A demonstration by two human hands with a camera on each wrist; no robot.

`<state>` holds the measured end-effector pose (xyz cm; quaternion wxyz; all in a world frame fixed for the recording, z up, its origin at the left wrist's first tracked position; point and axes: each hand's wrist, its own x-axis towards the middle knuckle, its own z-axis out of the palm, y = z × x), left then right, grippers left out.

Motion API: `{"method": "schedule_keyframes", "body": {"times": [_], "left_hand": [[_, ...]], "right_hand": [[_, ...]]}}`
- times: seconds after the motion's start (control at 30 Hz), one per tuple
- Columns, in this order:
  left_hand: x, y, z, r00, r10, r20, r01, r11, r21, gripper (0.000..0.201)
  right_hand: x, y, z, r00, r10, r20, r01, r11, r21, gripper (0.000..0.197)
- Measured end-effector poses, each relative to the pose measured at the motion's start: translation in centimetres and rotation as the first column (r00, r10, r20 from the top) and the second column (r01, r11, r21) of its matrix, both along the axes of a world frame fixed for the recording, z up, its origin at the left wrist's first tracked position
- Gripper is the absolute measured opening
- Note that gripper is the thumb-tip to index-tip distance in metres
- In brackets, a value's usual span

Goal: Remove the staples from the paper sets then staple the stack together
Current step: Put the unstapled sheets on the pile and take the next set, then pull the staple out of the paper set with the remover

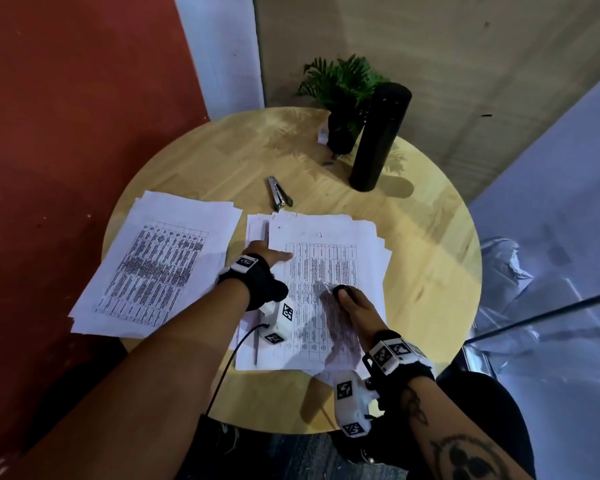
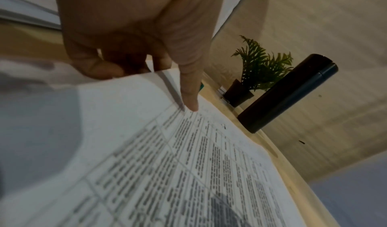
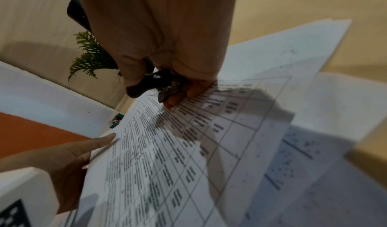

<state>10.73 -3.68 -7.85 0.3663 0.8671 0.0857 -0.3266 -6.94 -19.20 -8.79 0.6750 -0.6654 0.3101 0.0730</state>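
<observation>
Hiding staple remover [image 3: 150, 85] inside right hand [image 1: 355, 308]

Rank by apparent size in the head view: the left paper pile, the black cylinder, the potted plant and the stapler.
1. left paper pile
2. black cylinder
3. potted plant, partly hidden behind the cylinder, so this place is unsure
4. stapler

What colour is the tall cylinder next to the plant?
Black, matte all over. The tall cylinder shows best in the head view.
</observation>
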Motion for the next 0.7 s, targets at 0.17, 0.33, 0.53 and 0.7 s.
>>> {"method": "schedule_keyframes", "body": {"times": [0.17,0.33,0.53,0.7], "left_hand": [[-0.5,0.4,-0.3,0.993,-0.110,-0.032,0.111,0.993,0.039,0.077],[-1.7,1.1,1.0,0.981,-0.127,0.144,0.137,0.989,-0.062,0.049],[-4.9,1.9,4.8,0.877,0.069,0.475,0.102,0.940,-0.326,0.024],[-6.2,2.4,7.7,0.842,0.225,0.490,0.092,0.835,-0.542,0.015]], "right_hand": [[0.0,-0.2,-0.2,1.000,-0.002,-0.004,0.002,1.000,0.029,0.016],[0.4,-0.9,1.7,0.998,0.012,0.054,-0.010,0.999,-0.038,0.013],[2.4,-2.6,8.7,0.961,0.155,0.231,-0.065,0.933,-0.355,0.039],[3.5,-3.5,17.9,0.786,0.589,0.190,-0.253,0.586,-0.770,0.048]]}}
